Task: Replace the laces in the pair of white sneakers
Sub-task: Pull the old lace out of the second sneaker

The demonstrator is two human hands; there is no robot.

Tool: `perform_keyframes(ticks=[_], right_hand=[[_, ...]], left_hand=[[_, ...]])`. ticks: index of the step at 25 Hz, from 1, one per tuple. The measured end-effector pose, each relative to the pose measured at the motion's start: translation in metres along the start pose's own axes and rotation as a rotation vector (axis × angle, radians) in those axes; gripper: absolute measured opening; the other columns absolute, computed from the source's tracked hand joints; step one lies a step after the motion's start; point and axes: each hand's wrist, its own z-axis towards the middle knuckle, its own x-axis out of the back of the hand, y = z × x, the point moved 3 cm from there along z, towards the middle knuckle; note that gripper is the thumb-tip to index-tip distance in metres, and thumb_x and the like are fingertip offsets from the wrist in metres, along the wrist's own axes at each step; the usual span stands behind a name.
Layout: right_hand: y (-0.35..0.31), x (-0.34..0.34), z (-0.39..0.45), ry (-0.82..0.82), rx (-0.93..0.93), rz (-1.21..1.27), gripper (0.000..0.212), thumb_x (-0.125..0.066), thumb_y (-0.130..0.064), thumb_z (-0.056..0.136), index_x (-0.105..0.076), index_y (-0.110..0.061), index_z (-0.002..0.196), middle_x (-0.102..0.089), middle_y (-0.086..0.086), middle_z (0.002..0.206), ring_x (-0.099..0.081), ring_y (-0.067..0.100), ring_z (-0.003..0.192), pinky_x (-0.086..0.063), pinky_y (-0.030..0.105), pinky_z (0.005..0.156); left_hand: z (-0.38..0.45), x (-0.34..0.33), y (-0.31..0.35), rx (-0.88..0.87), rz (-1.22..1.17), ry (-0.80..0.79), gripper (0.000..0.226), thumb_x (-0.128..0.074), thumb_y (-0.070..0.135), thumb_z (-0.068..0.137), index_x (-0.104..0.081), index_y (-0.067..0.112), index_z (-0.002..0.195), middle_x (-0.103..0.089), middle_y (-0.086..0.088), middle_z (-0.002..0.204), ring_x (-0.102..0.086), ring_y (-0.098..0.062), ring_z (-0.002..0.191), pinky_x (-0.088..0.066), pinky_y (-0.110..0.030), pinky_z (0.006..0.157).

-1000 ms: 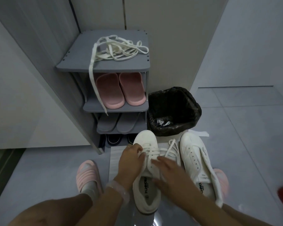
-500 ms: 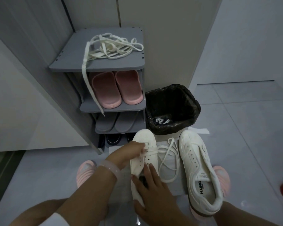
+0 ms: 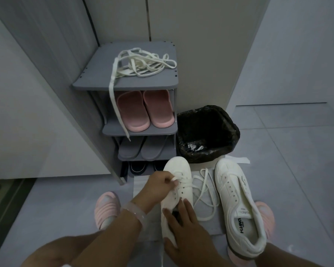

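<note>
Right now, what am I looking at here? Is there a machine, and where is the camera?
No machine: a person works with bare hands, and the single camera sits on their head, looking down. The left hand pinches a lace at the eyelets of the left sneaker, while the right hand steadies that shoe from behind. The other sneaker stands beside it on the floor, unlaced. A tangle of spare laces lies on top of a grey shoe rack, which holds pink slippers. A black-lined bin stands to the right of the rack.
</note>
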Motion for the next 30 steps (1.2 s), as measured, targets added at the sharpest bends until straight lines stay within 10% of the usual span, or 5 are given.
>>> perform_keyframes(ticks=[9, 13, 17, 22, 30], right_hand=[[-0.003, 0.005, 0.002, -0.078, -0.034, 0.115, 0.086, -0.014, -0.062, 0.066, -0.008, -0.036, 0.147, 0.017, 0.002, 0.157, 0.016, 0.026, 0.144, -0.041, 0.037, 0.103], [0.000, 0.007, 0.002, 0.071, -0.038, -0.022, 0.069, -0.035, -0.061, 0.065, -0.045, -0.034, 0.128, -0.045, 0.009, 0.142, -0.048, 0.031, 0.128, -0.057, 0.023, 0.056], [-0.002, 0.005, 0.001, 0.027, 0.003, -0.012, 0.072, -0.031, -0.059, 0.074, -0.027, -0.033, 0.142, -0.014, 0.008, 0.157, -0.013, 0.034, 0.144, -0.055, 0.040, 0.080], [0.000, 0.002, 0.002, 0.036, -0.035, -0.072, 0.066, -0.041, -0.066, 0.058, -0.054, -0.038, 0.116, -0.061, 0.006, 0.127, -0.063, 0.024, 0.111, -0.050, 0.016, 0.040], [-0.002, 0.002, 0.003, -0.006, -0.054, -0.068, 0.066, -0.040, -0.065, 0.059, -0.055, -0.035, 0.117, -0.063, 0.005, 0.123, -0.063, 0.025, 0.110, -0.050, 0.014, 0.043]], left_hand=[[0.017, 0.020, 0.040, -0.246, 0.296, 0.123, 0.016, -0.054, 0.016, 0.090, -0.066, 0.014, 0.100, -0.064, 0.000, 0.096, -0.059, -0.017, 0.092, -0.047, -0.031, 0.084], [0.007, 0.021, 0.001, -0.021, 0.125, 0.187, 0.022, -0.065, 0.028, 0.085, -0.062, 0.014, 0.100, -0.060, 0.006, 0.089, -0.055, -0.012, 0.087, -0.040, -0.016, 0.071], [-0.003, -0.005, -0.012, -0.084, 0.252, 0.113, 0.008, -0.061, 0.014, 0.085, -0.060, 0.010, 0.079, -0.057, -0.002, 0.075, -0.053, -0.016, 0.074, -0.034, -0.019, 0.065], [0.009, 0.043, 0.014, -0.142, 0.188, 0.601, 0.014, -0.051, -0.001, 0.087, -0.065, 0.001, 0.088, -0.058, -0.007, 0.079, -0.052, -0.018, 0.072, -0.033, -0.012, 0.058], [0.004, -0.012, -0.004, -0.065, 0.273, 0.203, 0.032, -0.058, 0.017, 0.088, -0.039, 0.017, 0.062, -0.041, 0.006, 0.064, -0.045, -0.016, 0.071, -0.035, -0.019, 0.059]])
